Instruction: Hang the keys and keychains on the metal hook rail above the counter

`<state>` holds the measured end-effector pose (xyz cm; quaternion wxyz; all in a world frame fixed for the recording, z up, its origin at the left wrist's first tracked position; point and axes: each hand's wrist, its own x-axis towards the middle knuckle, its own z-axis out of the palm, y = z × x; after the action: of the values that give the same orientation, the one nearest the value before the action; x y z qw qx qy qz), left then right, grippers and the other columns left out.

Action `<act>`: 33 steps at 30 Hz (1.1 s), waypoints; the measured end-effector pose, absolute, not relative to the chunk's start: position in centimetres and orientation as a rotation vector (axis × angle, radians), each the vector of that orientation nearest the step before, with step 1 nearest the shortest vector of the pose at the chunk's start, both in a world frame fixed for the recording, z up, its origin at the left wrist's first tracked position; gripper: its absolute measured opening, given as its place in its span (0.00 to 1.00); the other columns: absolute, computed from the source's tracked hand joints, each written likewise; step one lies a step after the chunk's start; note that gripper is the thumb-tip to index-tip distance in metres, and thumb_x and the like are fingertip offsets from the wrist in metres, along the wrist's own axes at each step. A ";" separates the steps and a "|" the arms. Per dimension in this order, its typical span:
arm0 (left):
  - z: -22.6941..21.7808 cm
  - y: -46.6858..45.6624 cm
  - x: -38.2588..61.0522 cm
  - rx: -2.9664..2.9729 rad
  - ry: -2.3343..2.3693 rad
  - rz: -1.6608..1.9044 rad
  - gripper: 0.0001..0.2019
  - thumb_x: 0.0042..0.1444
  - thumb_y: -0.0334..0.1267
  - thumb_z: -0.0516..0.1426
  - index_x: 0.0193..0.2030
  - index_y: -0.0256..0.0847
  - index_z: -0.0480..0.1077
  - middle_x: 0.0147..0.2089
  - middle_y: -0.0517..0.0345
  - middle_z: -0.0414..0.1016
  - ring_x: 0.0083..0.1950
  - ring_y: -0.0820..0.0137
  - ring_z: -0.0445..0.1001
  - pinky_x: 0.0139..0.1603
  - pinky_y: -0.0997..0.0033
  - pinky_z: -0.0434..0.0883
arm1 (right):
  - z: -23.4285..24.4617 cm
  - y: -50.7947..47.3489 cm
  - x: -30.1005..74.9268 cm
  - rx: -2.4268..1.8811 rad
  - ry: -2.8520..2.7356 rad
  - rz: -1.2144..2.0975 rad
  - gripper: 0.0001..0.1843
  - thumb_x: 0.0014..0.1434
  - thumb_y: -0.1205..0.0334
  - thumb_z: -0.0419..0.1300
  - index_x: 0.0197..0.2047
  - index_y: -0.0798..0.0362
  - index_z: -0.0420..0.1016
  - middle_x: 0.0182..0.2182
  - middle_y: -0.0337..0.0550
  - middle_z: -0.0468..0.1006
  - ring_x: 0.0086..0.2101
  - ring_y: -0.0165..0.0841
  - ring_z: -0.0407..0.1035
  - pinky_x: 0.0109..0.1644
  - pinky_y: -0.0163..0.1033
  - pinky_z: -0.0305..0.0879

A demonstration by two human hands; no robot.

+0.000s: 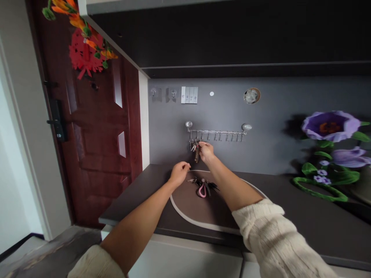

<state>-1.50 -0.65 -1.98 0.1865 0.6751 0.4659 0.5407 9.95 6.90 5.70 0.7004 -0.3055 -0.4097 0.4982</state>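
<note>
My right hand [206, 151] is up at the wall, its fingers closed on a bunch of keys [194, 146] with a brown strap-like key fob [197, 153] hanging from it. The keys are at the left end of a metal hook rail [217, 132]; whether their ring sits on a hook I cannot tell. Lower and to the left, my left hand [179, 173] hovers over the counter with fingers curled together and nothing visible in them. Beneath both hands, another bunch of keys [197, 181] with a pink loop strap [202, 190] lies on a brown mat [191, 208].
The mat rests on a dark counter [136, 193] under an overhanging dark cabinet [232, 34]. Purple artificial flowers [330, 127] stand at right. Small clear hooks [173, 94] and a switch-like white panel [189, 95] are on the wall. A dark red door [98, 154] is at left.
</note>
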 end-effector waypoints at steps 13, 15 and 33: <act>-2.3 -0.3 -2.4 1.762 1.371 1.570 0.10 0.49 0.37 0.48 0.29 0.35 0.68 0.25 0.57 0.69 0.26 0.76 0.64 0.27 0.77 0.60 | 4.8 6.0 11.1 -0.787 -1.043 1.106 0.03 0.48 0.71 0.52 0.26 0.55 0.64 0.19 0.34 0.69 0.18 0.22 0.64 0.25 0.29 0.61; -2.2 -0.4 -2.5 1.714 1.376 1.563 0.09 0.48 0.35 0.49 0.30 0.34 0.68 0.25 0.57 0.68 0.25 0.77 0.64 0.26 0.77 0.60 | 4.7 5.4 11.5 -0.788 -1.042 1.126 0.04 0.48 0.72 0.52 0.27 0.55 0.64 0.20 0.34 0.70 0.20 0.22 0.65 0.27 0.29 0.62; -1.0 -1.2 -0.5 1.767 1.666 1.081 0.06 0.41 0.37 0.57 0.23 0.36 0.71 0.15 0.63 0.63 0.17 0.79 0.56 0.22 0.76 0.54 | -1.6 0.5 13.9 -1.156 -1.476 0.818 0.04 0.41 0.72 0.57 0.25 0.56 0.70 0.19 0.36 0.71 0.20 0.22 0.61 0.27 0.29 0.57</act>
<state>-0.47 -1.15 -1.03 0.2396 0.6454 0.6084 0.3948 13.91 0.53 -1.63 0.5208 -0.4825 -0.6160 0.3413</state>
